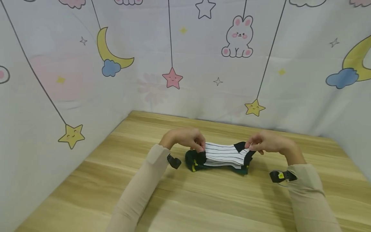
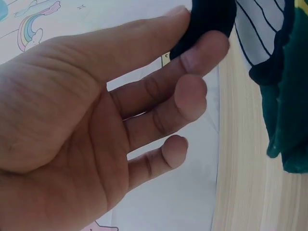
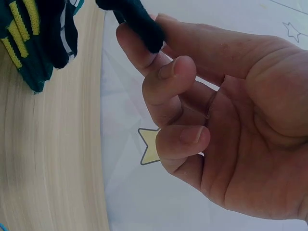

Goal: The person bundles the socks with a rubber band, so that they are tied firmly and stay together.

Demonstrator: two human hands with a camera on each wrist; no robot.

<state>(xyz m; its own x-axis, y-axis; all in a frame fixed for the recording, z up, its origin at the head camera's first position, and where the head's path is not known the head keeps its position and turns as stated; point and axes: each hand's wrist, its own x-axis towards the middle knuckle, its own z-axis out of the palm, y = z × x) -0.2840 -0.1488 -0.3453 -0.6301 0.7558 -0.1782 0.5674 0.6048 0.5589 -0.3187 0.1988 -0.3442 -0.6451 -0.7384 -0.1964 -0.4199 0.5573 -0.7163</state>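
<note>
A white sock with thin dark stripes and black ends (image 1: 221,154) stretches between both hands in the head view. My left hand (image 1: 189,138) pinches its black left end between thumb and index finger, as the left wrist view shows at the black cloth (image 2: 211,17). At the other end, my right hand (image 1: 266,141) pinches the dark edge; in the right wrist view that dark cloth (image 3: 139,26) sits between thumb and index finger. Beneath the striped sock lie dark green socks with yellow marks (image 1: 191,161), partly covered by it.
The socks are toward the back of a wooden table (image 1: 214,199). A white cloth backdrop (image 1: 197,103) printed with stars, moons and a rabbit rises behind and beside the table. Each wrist wears a small black camera, one at the left sleeve (image 1: 139,187).
</note>
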